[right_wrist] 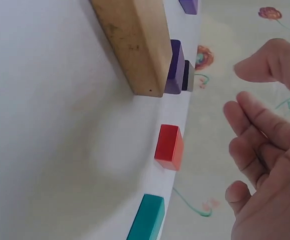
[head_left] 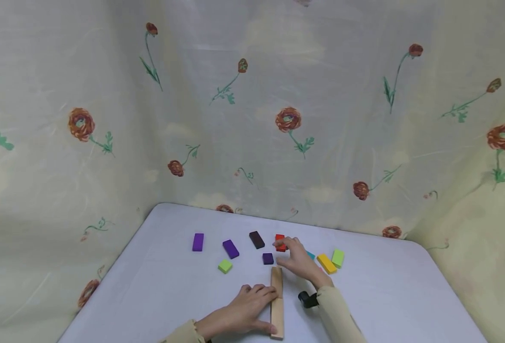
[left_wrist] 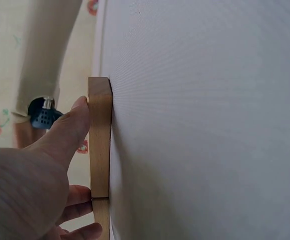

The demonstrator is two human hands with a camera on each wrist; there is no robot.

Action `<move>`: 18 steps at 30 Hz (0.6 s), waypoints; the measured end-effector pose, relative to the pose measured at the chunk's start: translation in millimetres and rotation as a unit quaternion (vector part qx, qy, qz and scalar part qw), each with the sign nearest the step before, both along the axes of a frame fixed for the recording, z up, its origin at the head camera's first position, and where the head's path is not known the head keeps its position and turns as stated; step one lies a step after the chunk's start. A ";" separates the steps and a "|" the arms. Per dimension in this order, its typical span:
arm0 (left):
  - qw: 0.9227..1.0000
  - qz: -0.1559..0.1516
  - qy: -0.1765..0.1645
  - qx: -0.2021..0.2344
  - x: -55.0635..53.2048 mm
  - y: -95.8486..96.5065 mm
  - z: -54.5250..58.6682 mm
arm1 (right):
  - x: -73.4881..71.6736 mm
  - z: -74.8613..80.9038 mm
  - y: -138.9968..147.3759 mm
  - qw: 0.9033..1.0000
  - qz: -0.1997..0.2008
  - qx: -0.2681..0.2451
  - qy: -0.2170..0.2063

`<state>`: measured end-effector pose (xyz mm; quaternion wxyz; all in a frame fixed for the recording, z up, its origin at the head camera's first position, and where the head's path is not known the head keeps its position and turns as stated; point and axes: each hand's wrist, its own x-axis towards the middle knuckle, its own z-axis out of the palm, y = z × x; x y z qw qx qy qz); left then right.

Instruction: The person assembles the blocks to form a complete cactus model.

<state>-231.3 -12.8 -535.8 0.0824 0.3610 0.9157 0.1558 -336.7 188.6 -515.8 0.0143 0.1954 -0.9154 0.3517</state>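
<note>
Two plain wooden blocks [head_left: 277,305] lie end to end in a line on the table; their seam shows in the left wrist view. My left hand [head_left: 252,308] rests along them from the left, thumb on the nearer block [left_wrist: 100,145] and fingertips around the seam. Over the table past the far end hovers my right hand [head_left: 298,261], thumb and fingers spread apart with nothing between them. In the head view its fingers overlap the red block [head_left: 280,237]. The right wrist view shows that red block [right_wrist: 168,147] apart from the fingers.
Dark purple [head_left: 267,258] and dark brown [head_left: 257,239] blocks lie beyond the wooden row. Purple blocks [head_left: 198,242] and a green block [head_left: 225,266] are to the left. At right are teal [head_left: 310,255], yellow [head_left: 327,264] and lime [head_left: 338,258] blocks. Flowered cloth [head_left: 252,124] surrounds the table.
</note>
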 end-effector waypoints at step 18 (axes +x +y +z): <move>1.000 0.002 0.007 -0.004 0.2 -0.3 -1.2 | -16.5 -15.3 -10.6 0.998 0.017 0.034 -0.047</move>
